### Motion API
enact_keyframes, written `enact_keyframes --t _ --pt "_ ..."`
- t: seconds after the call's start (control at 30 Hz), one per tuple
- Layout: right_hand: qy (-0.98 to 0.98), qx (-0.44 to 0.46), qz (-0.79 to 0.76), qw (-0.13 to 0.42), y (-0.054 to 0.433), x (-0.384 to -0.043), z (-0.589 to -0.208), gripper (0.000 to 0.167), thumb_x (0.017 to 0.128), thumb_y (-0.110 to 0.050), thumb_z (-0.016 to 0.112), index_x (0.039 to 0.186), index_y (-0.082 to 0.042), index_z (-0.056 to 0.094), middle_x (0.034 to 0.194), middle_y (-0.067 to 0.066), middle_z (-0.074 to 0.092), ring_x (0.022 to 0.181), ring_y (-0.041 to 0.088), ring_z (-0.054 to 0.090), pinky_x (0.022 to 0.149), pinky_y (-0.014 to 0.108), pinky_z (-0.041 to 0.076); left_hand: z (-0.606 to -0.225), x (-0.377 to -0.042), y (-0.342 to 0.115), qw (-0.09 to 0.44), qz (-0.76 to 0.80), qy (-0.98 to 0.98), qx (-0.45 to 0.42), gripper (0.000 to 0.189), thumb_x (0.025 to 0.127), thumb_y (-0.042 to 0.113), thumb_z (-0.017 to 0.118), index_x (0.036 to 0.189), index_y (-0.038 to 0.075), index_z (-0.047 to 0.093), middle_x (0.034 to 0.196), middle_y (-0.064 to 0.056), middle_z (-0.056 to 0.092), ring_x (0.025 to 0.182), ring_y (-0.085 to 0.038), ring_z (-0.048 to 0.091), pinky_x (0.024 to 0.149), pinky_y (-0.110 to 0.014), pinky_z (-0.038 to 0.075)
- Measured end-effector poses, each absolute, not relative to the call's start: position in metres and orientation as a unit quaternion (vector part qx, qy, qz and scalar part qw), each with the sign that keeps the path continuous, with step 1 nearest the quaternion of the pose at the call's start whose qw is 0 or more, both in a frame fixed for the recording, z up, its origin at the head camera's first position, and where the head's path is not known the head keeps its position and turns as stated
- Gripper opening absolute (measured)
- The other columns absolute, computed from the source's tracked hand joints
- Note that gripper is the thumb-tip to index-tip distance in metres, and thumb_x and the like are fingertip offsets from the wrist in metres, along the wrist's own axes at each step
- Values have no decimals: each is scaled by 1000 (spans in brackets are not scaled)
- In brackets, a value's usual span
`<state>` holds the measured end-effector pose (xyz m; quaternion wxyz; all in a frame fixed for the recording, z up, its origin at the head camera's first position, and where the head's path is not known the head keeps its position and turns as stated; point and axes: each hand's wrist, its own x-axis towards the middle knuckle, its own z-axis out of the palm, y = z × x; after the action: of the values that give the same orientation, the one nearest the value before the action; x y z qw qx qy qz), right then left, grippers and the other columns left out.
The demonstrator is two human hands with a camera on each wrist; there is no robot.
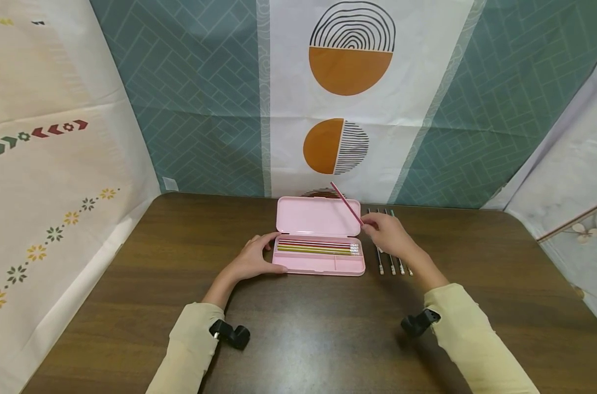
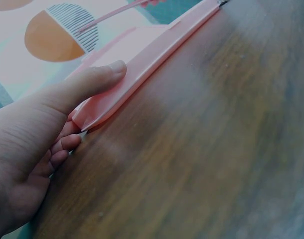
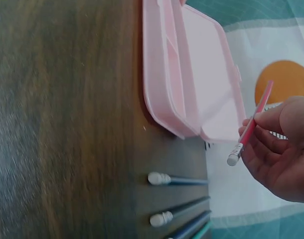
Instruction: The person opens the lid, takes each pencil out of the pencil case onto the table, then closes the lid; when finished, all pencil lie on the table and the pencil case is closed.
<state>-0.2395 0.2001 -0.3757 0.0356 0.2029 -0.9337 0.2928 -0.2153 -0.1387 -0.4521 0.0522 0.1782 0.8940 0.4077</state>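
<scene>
Left sleeve [image 1: 192, 339] pale yellow, long, plain cloth, some creases; right sleeve [image 1: 470, 334] same. Left wrist camera [image 1: 236, 337] small, black, chunky, rounded end, sits by the cuff; right wrist camera [image 1: 418, 323] also black and chunky. Left hand [image 1: 255, 257] bare, right hand [image 1: 389, 236] bare

a hand could slide in low over the table [image 1: 298, 334] from the near side, between the sleeved forearms [image 1: 187, 345], right up to the front of the pink case [image 1: 305, 264]. the left hand [image 1: 253, 258] blocks its left end; off its right end lie the loose pencils [image 1: 381, 270] — only a narrow strip between. over them hangs the right hand [image 1: 388, 234], its red pencil [image 1: 345, 201] slanting across the way above the lid [image 1: 310, 216].
</scene>
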Motion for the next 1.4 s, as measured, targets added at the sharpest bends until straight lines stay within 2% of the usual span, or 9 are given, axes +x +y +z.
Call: enact_keyframes --t 0.17,0.33,0.6,0.9,1.13,1.4 --pt "-937 163 308 19 214 -239 -370 19 94 -3 57 108 8 65 79 12 64 67 21 57 62 35 45 -452 -216 -138 51 408 894 178 93 67 39 87 144 8 45 100 -6 49 94 -22 43 76 -37 38" --pt "-937 132 323 16 230 -238 -368 20 94 -4 55 107 10 63 76 12 63 65 19 55 62 34 43 -452 -217 -138 47 408 894 180 92 67 38 87 143 8 45 100 -6 49 94 -21 43 76 -38 38" --pt "-945 83 318 -2 261 -233 -367 25 95 -7 52 109 12 60 86 18 65 72 19 58 67 35 44 -451 -217 -137 46 410 892 184 91 68 36 87 143 8 46 99 -6 48 93 -21 42 76 -37 36" --pt "-948 44 313 -33 290 -231 -382 28 95 -7 51 108 16 57 78 14 65 68 16 59 64 33 45 -451 -215 -137 48 411 892 183 90 68 36 87 143 8 46 98 -5 47 93 -21 41 76 -37 35" --pt "-940 20 333 -73 304 -227 -395 32 95 -5 51 114 21 53 93 27 64 69 23 65 67 38 53 -452 -215 -138 48 410 892 183 92 67 37 88 143 7 45 100 -6 48 93 -21 42 76 -37 36" --pt "-951 27 303 -60 306 -227 -406 28 93 -5 55 107 19 58 93 27 65 66 24 66 64 38 52 -452 -216 -137 46 412 891 183 92 67 37 88 143 7 46 100 -5 49 93 -21 42 76 -37 37"
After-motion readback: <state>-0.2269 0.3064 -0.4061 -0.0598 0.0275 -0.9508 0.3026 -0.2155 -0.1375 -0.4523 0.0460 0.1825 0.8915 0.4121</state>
